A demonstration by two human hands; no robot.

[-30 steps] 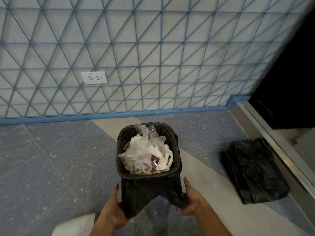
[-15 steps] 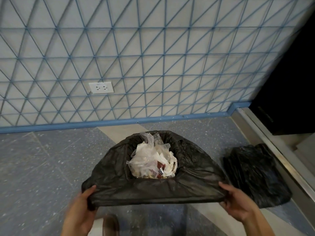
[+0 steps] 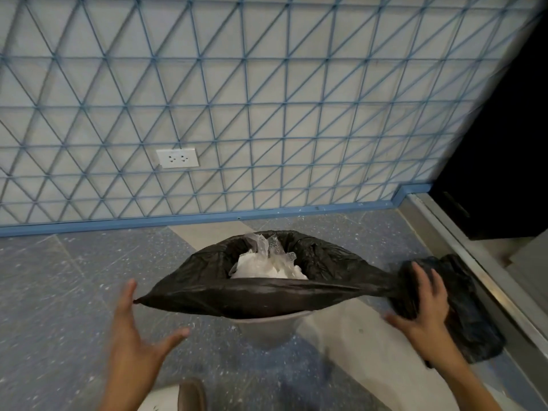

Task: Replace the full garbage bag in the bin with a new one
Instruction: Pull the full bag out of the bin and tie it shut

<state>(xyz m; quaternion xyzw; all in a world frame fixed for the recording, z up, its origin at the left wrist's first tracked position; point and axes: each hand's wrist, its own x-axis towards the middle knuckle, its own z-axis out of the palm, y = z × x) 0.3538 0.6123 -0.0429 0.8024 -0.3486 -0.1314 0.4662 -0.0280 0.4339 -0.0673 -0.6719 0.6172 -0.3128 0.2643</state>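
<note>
The full garbage bag (image 3: pixel 261 295), black and stretched wide at its mouth, is seen seated in a pale bin (image 3: pixel 268 326) on the speckled floor (image 3: pixel 59 292) near the wall, with white plastic waste (image 3: pixel 267 266) heaped inside. The left hand (image 3: pixel 133 348) is held beside the bag's pointed left corner with fingers spread, gripping nothing; the right hand (image 3: pixel 424 312) is spread at the bag's right end, whether touching it cannot be told. A second black bag (image 3: pixel 471 321) lies on the floor just right of the bin, against a metal threshold (image 3: pixel 486 280), and a shoe (image 3: pixel 191 396) is noted at the lower edge.
</note>
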